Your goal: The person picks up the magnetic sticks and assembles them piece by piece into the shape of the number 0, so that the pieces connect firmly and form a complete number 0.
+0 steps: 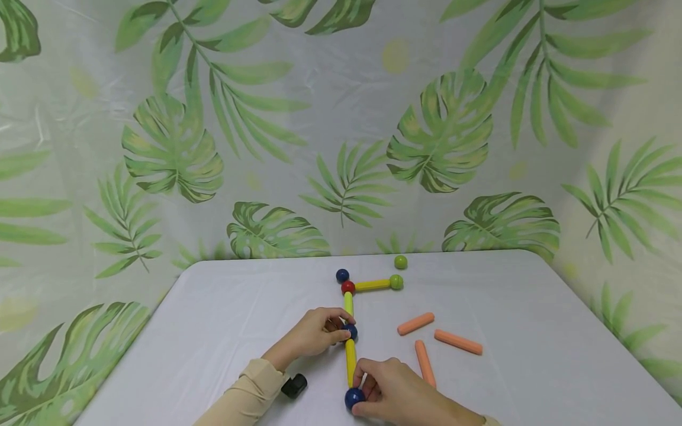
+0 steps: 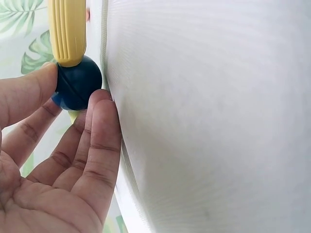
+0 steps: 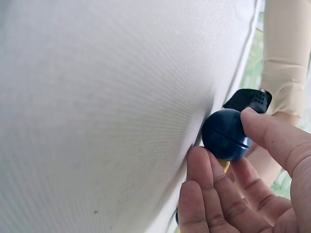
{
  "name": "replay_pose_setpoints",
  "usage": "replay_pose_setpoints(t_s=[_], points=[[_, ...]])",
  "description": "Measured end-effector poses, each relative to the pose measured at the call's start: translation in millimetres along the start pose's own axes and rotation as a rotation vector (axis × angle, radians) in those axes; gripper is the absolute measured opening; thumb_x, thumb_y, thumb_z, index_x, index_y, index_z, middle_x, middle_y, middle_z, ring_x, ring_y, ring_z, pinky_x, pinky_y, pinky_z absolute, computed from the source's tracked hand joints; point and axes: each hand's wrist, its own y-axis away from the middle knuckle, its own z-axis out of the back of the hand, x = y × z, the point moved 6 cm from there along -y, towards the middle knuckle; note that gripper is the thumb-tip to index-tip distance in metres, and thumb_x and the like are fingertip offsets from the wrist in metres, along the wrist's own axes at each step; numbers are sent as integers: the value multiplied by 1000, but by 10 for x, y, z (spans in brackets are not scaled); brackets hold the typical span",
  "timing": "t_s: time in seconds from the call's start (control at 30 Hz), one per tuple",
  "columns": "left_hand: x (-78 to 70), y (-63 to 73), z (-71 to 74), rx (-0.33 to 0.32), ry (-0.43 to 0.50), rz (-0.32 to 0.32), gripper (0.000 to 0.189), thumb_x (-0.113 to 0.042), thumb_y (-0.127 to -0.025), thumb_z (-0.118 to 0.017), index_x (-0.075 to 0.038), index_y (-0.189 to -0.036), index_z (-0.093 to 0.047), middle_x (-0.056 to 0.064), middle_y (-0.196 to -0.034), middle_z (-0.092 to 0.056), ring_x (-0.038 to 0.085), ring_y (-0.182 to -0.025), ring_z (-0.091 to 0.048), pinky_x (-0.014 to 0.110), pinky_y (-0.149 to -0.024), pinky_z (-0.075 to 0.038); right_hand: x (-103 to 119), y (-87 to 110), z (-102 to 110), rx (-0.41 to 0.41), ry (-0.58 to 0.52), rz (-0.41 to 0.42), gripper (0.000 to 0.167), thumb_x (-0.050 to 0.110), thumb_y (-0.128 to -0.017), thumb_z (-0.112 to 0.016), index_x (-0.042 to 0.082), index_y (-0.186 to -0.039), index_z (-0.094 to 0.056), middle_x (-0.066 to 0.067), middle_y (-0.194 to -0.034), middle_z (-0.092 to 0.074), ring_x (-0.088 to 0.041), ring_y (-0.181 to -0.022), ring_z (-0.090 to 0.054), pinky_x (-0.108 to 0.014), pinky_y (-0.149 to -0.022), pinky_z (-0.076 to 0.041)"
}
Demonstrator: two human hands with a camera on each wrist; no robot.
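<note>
Rods and balls form a joined line on the white table. My left hand [image 1: 314, 332] pinches the middle blue ball [image 2: 80, 82] between thumb and fingers. From that ball a ridged yellow rod [image 1: 350, 362] runs toward me, to a nearer blue ball [image 3: 226, 134]. My right hand [image 1: 391, 390] holds this nearer ball by thumb and fingertips, at the rod's end. Beyond my left hand a yellow-green rod [image 1: 348, 303] reaches a red ball [image 1: 348, 287]. Another yellow rod [image 1: 373, 285] goes right from the red ball to a green ball [image 1: 396, 281].
Right of the line lie three orange rods, one of them [image 1: 458, 342] farthest right. A loose green ball [image 1: 401, 261] sits near the far edge. Another blue ball [image 1: 343, 275] is close by the red one. A black device [image 1: 295, 386] is at my left wrist. Behind hangs a leaf-patterned curtain [image 1: 341, 118].
</note>
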Motion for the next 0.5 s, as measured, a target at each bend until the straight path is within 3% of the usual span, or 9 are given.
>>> replay_pose_setpoints(t_s=[0.3,0.5], points=[[2,3,-6,2,-9,13,19,-19,-102,-76,-14,-120,-75,4,-99,-68,16,-82,-62,25,-65,-52,10,-27,-8,7,12,-2,24,20,-88,-89,19,-99,-67,12,-77,-69,-1,-69,-63,-18,-66,-52],[-15,30,-14,8,-53,-10,19,-20,-102,-75,-14,-121,-74,3,-101,-70,15,-86,-63,26,-70,-52,1,-45,-14,38,-3,-26,23,19,-89,-88,20,-100,-68,11,-78,-69,-2,-70,-63,-18,-66,-51]])
